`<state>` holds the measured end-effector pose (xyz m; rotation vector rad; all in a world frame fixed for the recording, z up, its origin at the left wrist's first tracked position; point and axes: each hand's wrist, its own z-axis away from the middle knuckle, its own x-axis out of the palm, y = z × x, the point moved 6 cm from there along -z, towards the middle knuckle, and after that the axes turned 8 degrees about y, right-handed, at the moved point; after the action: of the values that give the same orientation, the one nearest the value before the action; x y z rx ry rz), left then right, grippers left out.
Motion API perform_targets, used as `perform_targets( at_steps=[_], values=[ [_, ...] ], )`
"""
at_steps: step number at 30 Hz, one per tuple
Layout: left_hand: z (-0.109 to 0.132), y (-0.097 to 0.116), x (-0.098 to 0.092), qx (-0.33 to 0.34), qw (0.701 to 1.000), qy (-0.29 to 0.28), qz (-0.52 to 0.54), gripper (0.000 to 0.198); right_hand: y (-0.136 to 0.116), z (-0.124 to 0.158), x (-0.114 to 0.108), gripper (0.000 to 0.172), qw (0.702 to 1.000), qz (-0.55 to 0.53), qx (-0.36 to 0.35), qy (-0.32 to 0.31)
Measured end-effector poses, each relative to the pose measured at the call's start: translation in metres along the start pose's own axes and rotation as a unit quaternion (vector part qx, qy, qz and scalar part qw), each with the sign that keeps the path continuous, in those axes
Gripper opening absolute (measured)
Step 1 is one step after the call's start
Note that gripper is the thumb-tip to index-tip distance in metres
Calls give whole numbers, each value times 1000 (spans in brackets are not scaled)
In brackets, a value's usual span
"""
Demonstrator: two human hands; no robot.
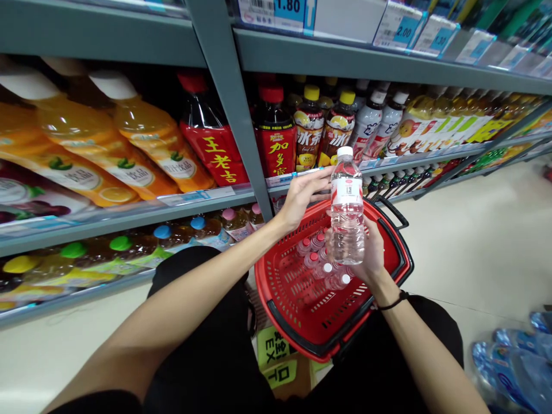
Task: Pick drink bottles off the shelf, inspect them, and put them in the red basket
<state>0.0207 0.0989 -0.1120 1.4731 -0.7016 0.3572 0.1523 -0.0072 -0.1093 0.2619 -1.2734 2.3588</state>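
Note:
A clear water bottle (347, 221) with a white cap and a red and white label stands upright above the basket. My right hand (374, 247) is wrapped round its lower half from behind, a dark band on the wrist. To the left of the bottle, my left hand (304, 195) has its fingers stretched out toward the label; whether the fingertips touch it, I cannot tell. Below both hands is a red shopping basket (293, 322) with a black handle. Inside lie several small clear bottles (323, 269) with red or white caps.
Shelves (345, 63) full of drinks run along the front. Orange drink bottles (142, 138) are at the left, with red-labelled bottles (276, 132) and iced tea bottles (308, 126) beside them. Packs of blue-tinted water bottles (513, 362) sit on the floor at the lower right.

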Motion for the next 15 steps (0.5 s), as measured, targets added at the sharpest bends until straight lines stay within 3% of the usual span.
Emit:
perform_targets(
  at_steps=[6, 11, 15],
  values=[
    [-4, -4, -2, -29, 999, 10, -22, 61, -3, 11, 7, 48, 995, 63, 0, -80],
    [-5, -6, -1, -56, 998, 4, -21, 56, -3, 15, 4, 63, 992, 99, 4, -74],
    [-6, -19, -2, -117, 993, 4, -32, 47, -7, 14, 5, 57, 995, 78, -27, -52]
  ],
)
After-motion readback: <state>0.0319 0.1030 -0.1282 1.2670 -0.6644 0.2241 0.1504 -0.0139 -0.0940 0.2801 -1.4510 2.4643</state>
